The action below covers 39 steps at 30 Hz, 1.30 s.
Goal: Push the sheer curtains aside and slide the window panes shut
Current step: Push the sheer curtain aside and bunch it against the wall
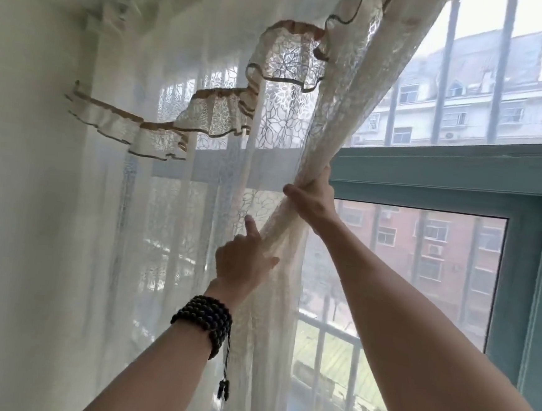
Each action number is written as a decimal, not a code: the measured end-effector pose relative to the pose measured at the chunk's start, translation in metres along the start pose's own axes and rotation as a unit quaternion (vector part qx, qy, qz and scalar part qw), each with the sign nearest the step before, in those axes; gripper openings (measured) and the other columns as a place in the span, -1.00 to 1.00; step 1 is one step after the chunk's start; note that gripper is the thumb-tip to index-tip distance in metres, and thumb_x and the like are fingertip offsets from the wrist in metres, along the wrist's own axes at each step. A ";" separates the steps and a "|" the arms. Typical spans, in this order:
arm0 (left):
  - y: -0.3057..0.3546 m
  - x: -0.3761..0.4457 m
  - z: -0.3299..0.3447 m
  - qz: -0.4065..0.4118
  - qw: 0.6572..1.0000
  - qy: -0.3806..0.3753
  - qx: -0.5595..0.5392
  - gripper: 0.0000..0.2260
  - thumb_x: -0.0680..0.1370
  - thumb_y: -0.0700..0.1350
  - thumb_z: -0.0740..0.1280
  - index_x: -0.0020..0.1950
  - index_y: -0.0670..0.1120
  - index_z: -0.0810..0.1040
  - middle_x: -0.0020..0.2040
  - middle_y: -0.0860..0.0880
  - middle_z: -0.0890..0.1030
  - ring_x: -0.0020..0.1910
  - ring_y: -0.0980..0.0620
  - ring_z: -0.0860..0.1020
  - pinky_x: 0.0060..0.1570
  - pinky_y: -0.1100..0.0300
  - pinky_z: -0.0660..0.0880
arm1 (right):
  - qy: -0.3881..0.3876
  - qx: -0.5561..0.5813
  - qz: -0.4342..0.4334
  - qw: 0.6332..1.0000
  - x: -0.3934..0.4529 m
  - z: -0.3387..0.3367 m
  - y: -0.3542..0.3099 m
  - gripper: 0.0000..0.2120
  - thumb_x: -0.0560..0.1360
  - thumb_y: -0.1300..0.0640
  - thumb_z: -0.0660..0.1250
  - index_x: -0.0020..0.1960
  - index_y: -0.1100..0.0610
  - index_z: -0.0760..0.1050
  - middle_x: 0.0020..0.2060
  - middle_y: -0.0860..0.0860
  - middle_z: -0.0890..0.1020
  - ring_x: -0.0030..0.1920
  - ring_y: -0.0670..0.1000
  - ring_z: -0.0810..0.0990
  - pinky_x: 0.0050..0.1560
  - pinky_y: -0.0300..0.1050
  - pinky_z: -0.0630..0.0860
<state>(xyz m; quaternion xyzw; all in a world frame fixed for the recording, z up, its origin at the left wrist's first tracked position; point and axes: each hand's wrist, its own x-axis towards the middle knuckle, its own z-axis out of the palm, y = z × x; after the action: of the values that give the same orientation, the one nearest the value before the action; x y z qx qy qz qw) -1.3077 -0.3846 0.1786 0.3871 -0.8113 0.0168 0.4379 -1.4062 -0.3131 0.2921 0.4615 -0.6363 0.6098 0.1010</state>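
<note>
Gripping a gathered rope of sheer curtain [300, 188] at frame centre, the right hand [312, 202] is seen closed around the bunched lace, while the left hand [242, 261], just below and left, is pressed against the same bunch with fingers loosely curled and the index finger extended. Two hands and two bare forearms are counted, with one beaded bracelet [204, 317] wrapped on the left wrist. One teal window frame [444, 170] is exposed at right, behind it vertical bars [445, 70]; the remaining curtain is spread over the left half.
</note>
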 end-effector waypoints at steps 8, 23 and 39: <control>-0.048 0.020 -0.023 0.088 0.986 0.111 0.087 -0.98 0.54 -0.13 0.40 -0.05 -0.04 0.61 -0.09 -0.06 0.59 -0.04 -0.08 0.52 -0.06 0.04 0.27 | 0.009 -0.039 -0.016 0.999 0.010 0.042 0.003 -0.73 0.55 0.25 0.25 0.21 0.27 0.30 0.05 0.33 0.56 0.00 0.30 0.55 -0.12 0.03 0.44; -0.096 0.044 0.005 0.011 0.997 0.072 -0.027 -0.06 0.49 0.41 0.22 0.62 -0.05 -0.16 0.41 -0.18 0.38 0.19 -0.20 0.56 0.09 -0.02 0.47 | -0.030 -0.028 -0.101 0.994 0.032 0.120 0.004 -0.54 0.56 0.37 0.05 0.47 0.33 0.16 0.42 0.27 0.22 0.38 0.31 0.26 0.42 0.23 0.28; -0.234 0.092 0.021 0.007 0.980 0.067 0.190 0.05 0.36 0.52 0.18 0.59 -0.14 -0.04 0.26 -0.12 0.43 0.08 -0.13 0.54 -0.06 0.00 0.49 | -0.050 -0.031 -0.040 0.997 0.061 0.268 -0.002 0.21 0.27 -0.53 0.38 0.51 -0.29 -0.46 0.55 0.08 -0.42 0.58 0.34 -0.31 0.38 0.61 -0.08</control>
<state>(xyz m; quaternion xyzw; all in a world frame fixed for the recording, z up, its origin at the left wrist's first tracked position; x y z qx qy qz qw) -1.2012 -0.6124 0.1598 0.4556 -0.7646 0.1994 0.4101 -1.3219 -0.5743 0.2722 0.5131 -0.6400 0.5617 0.1077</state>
